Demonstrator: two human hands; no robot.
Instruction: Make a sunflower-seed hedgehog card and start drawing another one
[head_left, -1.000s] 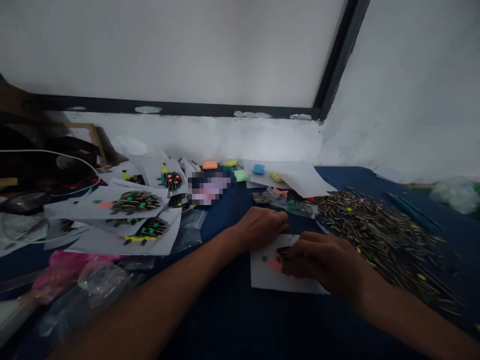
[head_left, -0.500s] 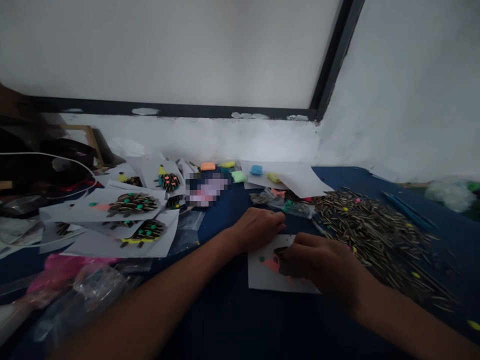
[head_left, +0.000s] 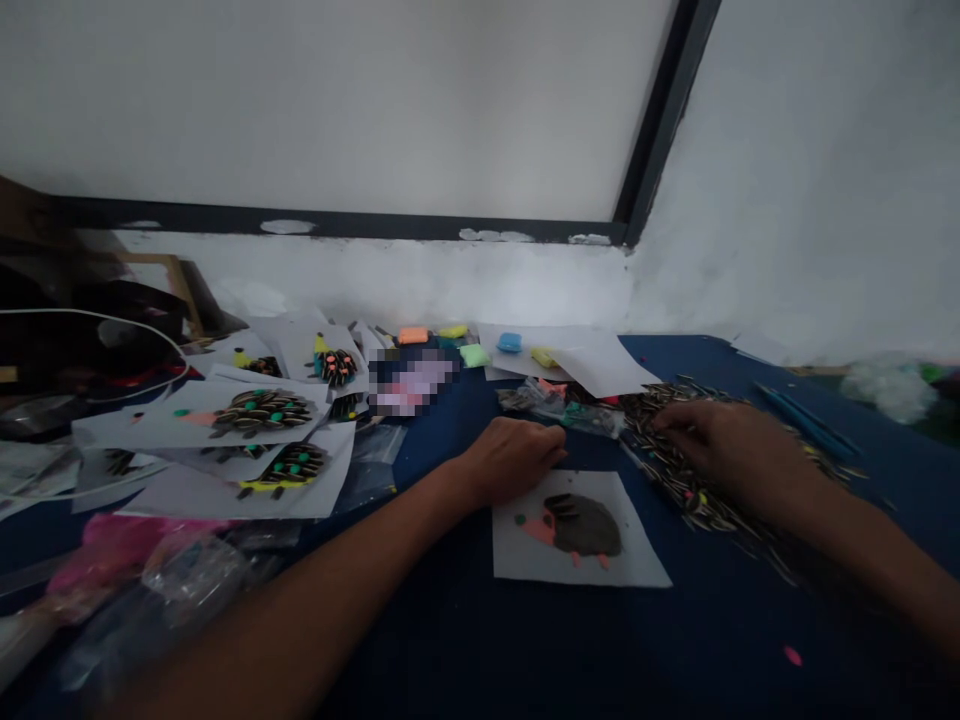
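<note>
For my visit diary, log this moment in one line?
left hand: at sheet's far-left corner | right hand: at seed pile | hedgehog figure: few seeds behind face

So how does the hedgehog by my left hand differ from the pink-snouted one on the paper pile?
The front hedgehog has just a few seeds near its head, while the pile hedgehog has a seed-covered back. The front hedgehog's back shows no green dots; the pile hedgehog's has several. Both have a pinkish snout pointing left, tipped green, on white paper.
</note>
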